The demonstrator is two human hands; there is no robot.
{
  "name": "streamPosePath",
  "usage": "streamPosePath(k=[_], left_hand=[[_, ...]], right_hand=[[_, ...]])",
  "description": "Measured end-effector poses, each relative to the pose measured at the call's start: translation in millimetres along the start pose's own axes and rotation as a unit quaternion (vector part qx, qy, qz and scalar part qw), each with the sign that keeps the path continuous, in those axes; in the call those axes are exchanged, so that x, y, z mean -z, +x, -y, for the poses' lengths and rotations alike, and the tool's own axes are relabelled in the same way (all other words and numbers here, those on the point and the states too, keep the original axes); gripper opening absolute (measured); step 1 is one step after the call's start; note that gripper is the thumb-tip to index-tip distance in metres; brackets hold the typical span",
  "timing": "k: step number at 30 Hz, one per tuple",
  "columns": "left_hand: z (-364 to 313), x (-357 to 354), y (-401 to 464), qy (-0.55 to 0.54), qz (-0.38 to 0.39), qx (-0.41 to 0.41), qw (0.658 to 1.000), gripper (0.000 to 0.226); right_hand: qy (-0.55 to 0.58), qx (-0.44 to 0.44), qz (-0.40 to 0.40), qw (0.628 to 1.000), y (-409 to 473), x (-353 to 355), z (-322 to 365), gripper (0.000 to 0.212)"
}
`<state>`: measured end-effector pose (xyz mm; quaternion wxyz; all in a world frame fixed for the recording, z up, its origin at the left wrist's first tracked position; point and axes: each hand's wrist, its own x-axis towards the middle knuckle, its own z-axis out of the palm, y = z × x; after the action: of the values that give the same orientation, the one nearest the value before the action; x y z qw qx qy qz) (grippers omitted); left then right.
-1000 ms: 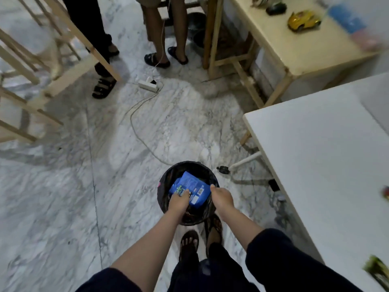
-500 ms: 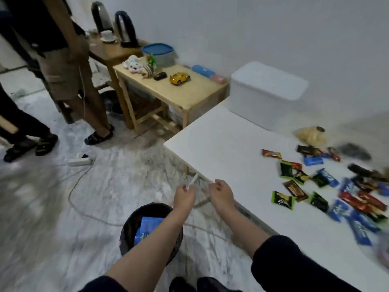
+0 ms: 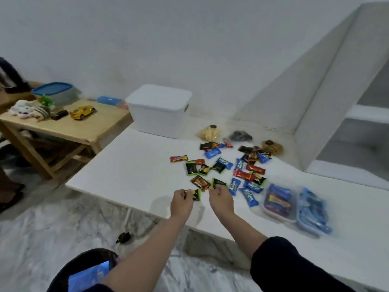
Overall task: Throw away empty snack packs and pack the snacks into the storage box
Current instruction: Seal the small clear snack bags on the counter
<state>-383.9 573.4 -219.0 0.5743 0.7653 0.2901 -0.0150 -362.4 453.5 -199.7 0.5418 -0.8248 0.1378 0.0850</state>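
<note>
Loose snacks [image 3: 223,167] scattered on table, lidded white storage box [image 3: 159,110]

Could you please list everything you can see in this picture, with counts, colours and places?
storage box: one, white, lid on, back of white table
loose snacks: a couple dozen, blue, red, green, brown, scattered mid-table
clear packs: two, bluish, right of the snacks
bin: one, black, on the floor, blue pack inside
wooden table: one, left, bearing a yellow toy car and blue-lidded tub
left hand: grip on a dark snack
right hand: grip on a green snack
</note>
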Motion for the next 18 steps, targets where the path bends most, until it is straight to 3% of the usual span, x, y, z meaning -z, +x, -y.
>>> streamPosePath(k=[6,10,18], left_hand=[[-24.8,-60.9,8.2,0.026,0.040,-0.014,0.999,0.042],[-41.6,-88.5,31.2,0.041,0.066,-0.028,0.997,0.046],[-91.1,-109.6,147.2,0.076,0.099,-0.055,0.991,0.041]], right_hand=[[0.002,-0.018,-0.062,0.998,35.4,50.4,-20.3,0.026],[0.009,-0.051,-0.085,0.995,64.3,64.2,-23.9,0.043],[0.016,-0.051,-0.111,0.992,169.5,62.1,10.8,0.042]])
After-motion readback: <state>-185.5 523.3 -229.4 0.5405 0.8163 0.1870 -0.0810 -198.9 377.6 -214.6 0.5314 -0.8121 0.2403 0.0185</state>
